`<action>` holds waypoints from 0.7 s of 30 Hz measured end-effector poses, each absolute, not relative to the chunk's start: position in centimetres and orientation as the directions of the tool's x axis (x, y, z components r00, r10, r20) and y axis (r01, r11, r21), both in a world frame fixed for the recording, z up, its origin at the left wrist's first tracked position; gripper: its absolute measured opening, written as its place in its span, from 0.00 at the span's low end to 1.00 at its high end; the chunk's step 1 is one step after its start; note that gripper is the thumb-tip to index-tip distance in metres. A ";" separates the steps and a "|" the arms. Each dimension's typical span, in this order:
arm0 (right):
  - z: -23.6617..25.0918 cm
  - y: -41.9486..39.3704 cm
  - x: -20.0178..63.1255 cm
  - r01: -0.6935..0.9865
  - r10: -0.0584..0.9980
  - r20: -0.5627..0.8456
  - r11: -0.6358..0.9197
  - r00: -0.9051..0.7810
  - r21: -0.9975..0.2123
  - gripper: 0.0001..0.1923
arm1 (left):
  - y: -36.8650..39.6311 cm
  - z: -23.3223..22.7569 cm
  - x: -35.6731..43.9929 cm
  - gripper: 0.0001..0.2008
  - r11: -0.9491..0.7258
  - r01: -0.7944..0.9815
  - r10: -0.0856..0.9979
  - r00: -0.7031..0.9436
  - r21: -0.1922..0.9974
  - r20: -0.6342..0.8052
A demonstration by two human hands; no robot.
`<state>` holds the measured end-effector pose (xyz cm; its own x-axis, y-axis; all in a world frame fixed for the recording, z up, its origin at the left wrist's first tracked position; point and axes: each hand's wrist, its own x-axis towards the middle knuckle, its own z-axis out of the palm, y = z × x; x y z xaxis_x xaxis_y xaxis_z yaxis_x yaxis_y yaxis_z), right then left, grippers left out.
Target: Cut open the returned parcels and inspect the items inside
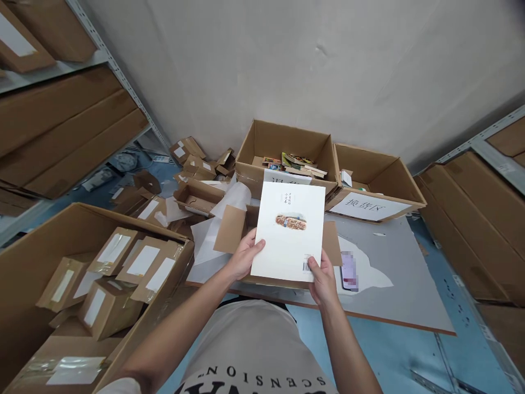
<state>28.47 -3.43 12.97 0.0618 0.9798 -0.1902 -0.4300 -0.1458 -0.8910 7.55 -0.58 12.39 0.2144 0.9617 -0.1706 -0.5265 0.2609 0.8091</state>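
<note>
Fingers of the left hand are clamped on the left edge of a white book, thumb on its cover; fingers of the right hand pinch its lower right corner beside the barcode. The book stands tilted between both hands, cover facing the camera, above an opened cardboard mailer. Both forearms reach forward from the torso, wrists nearly level. Just right of the right fingers lies a phone on a grey board. Beyond the fingertips stand a box of books and a labelled box. Left of the left fingers, a large carton holds small taped parcels.
</note>
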 end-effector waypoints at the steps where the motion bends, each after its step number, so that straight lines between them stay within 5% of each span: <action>1: 13.2 -3.4 28.6 -0.414 0.981 -0.181 -0.136 0.071 -0.900 0.31 | -0.5 12.3 7.6 0.32 0.240 -0.510 0.967 0.200 0.826 -0.158; 6: 14.9 -2.8 28.9 -0.146 0.989 -0.004 0.019 0.150 -0.989 0.28 | -1.6 13.1 9.0 0.32 0.057 -0.317 0.998 0.056 0.947 -0.042; 9: 15.5 -2.8 28.1 0.148 0.979 0.170 0.152 0.116 -0.977 0.24 | -2.8 14.8 10.7 0.36 0.077 -0.336 0.977 0.214 0.939 -0.003; 12: 15.3 -3.6 26.5 0.451 0.959 0.277 0.224 0.053 -0.864 0.24 | -3.2 16.1 12.1 0.43 0.136 -0.469 0.949 0.314 0.873 0.021; 15: 15.1 -4.7 24.7 0.662 0.939 0.327 0.310 -0.103 -0.682 0.25 | -2.8 16.1 12.6 0.44 0.069 -0.549 0.969 0.235 0.833 0.075; 18: 15.3 -5.6 23.7 0.731 0.889 0.328 0.452 -0.321 -0.511 0.28 | -2.1 15.2 12.2 0.36 0.074 -0.574 0.995 0.100 0.815 -0.020; 21: 15.3 -5.3 24.4 0.692 0.831 0.294 0.555 -0.472 -0.461 0.32 | -1.5 14.7 11.0 0.29 0.149 -0.619 0.984 0.012 0.771 -0.180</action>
<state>24.41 -5.30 15.32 -0.4716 0.8315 0.2936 0.6920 0.5554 -0.4612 10.99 -1.52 14.65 0.0124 0.9837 -0.1795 -0.6193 0.1485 0.7710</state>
